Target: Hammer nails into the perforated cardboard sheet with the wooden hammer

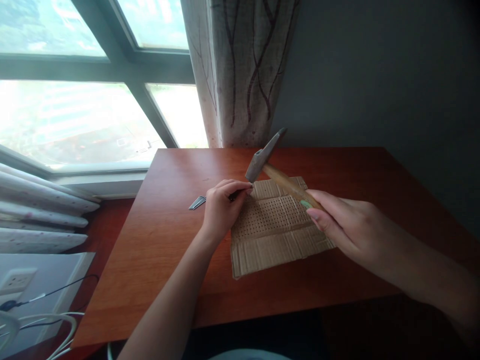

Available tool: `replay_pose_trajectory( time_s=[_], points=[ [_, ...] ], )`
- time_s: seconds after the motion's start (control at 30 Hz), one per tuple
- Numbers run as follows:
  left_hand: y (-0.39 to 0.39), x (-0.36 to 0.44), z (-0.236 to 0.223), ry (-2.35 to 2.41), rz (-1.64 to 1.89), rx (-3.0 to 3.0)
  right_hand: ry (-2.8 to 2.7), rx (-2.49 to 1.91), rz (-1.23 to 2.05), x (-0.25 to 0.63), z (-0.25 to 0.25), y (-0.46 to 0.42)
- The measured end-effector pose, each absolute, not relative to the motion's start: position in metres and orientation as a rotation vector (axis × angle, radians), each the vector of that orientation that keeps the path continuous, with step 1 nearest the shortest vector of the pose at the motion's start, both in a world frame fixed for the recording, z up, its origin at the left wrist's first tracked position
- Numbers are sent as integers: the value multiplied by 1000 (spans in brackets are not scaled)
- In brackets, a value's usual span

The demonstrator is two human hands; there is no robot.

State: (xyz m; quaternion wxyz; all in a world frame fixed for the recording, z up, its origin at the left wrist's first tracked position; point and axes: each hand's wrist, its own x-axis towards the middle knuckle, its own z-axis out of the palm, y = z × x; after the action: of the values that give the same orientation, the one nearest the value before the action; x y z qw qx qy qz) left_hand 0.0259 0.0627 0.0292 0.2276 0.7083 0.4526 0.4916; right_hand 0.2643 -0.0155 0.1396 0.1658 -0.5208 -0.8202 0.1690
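My right hand (341, 220) grips the wooden handle of a hammer (287, 182). Its metal head is tilted just above the fingertips of my left hand (225, 202). Thumb and forefinger of that left hand are pinched at the far left part of a corrugated cardboard sheet (277, 245), around a nail of which only a tiny end shows. Rows of small dark holes or nail heads cover the middle of the cardboard; I cannot tell which. Several loose nails (197, 202) lie in a small pile on the table, left of my left hand and partly behind it.
The cardboard lies on a reddish-brown wooden table (157, 280). Behind it hang a patterned curtain (251, 75) and a dark wall. A bright window stands at the left. Below it, a wall socket (18, 281) and white cables (69, 325) are beside the table.
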Motion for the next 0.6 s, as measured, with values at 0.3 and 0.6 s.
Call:
replay_pose_trajectory(
  time_s=[0.3, 0.6],
  points=[
    [65, 25, 28, 1270, 1306, 1945, -2352, -1545, 561, 263, 138, -15],
    [64, 25, 28, 1287, 1288, 1929, -2353, -1523, 541, 263, 138, -13]
  ],
)
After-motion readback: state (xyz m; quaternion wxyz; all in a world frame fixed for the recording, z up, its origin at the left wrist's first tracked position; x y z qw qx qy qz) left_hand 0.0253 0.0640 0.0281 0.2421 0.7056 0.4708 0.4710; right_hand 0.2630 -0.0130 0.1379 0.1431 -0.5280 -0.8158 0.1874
